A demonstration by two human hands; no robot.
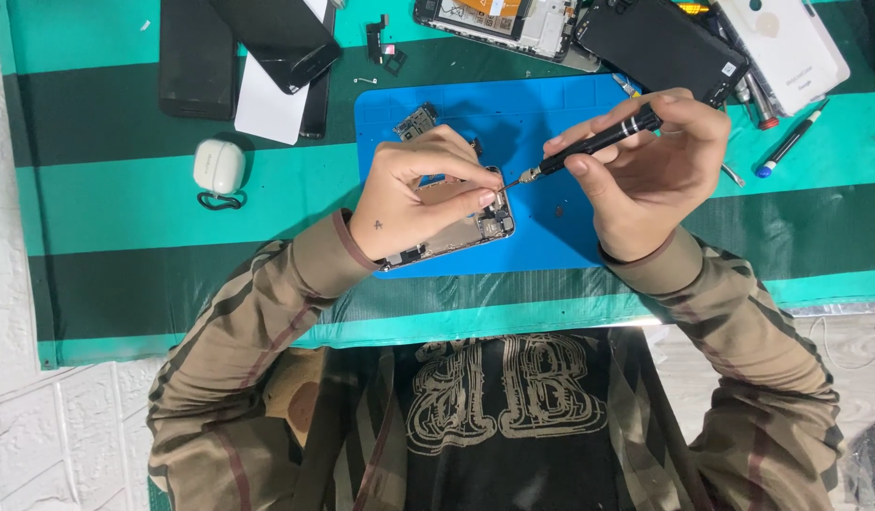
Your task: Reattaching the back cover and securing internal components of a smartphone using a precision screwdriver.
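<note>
Opened smartphone chassis of grey metal with exposed circuitry (pixel 461 232) is shown lying on the blue rectangular work mat (pixel 551 241), pinned beneath the left hand (pixel 414 194), whose fingers are curled closed over its upper edge. The slim black precision screwdriver (pixel 593 144) is pinched firmly in the right hand (pixel 650 175), its tip set at the chassis corner. A slipped tip, caused by tilt or excess pressure, could gouge the board or flick a screw away.

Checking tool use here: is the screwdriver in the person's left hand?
No, the right hand grips the black screwdriver, while the left hand steadies the opened phone on the blue mat.
</note>
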